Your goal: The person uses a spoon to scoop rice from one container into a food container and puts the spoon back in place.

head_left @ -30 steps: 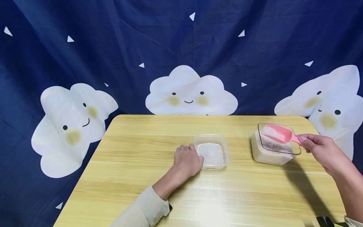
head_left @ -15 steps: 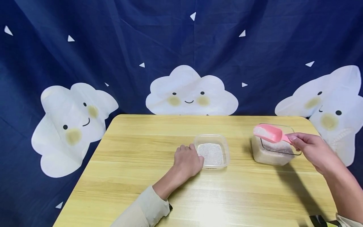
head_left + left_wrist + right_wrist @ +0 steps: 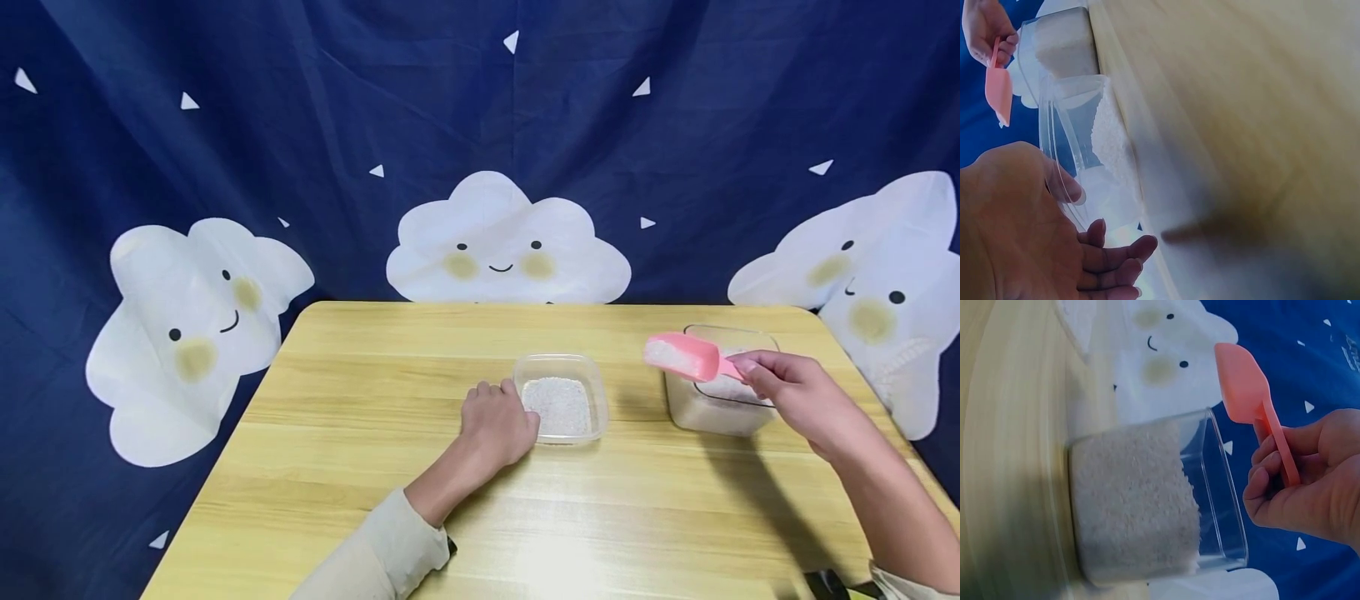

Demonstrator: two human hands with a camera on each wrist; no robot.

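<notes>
My right hand (image 3: pixel 810 400) grips the handle of a pink scoop (image 3: pixel 686 357), its bowl bearing white grains that look like rice. The scoop is raised above the left edge of a tall clear bin (image 3: pixel 1141 500), which holds a deep fill of rice. To the left stands a smaller clear plastic container (image 3: pixel 597 400) with a layer of rice (image 3: pixel 557 407) on its bottom. My left hand (image 3: pixel 495 423) holds this container at its left side, the thumb toward the front. In the left wrist view the thumb (image 3: pixel 1066 184) lies at the container's wall and the other fingers are loosely bent.
Both containers stand on a light wooden table (image 3: pixel 360 500) with rounded far corners. Directly behind it hangs a dark blue curtain (image 3: pixel 450 100) printed with white clouds. A gap of bare tabletop separates the two containers.
My right hand has moved left with the loaded scoop, from over the bin to past its left edge. The left hand and both containers have stayed in place.
</notes>
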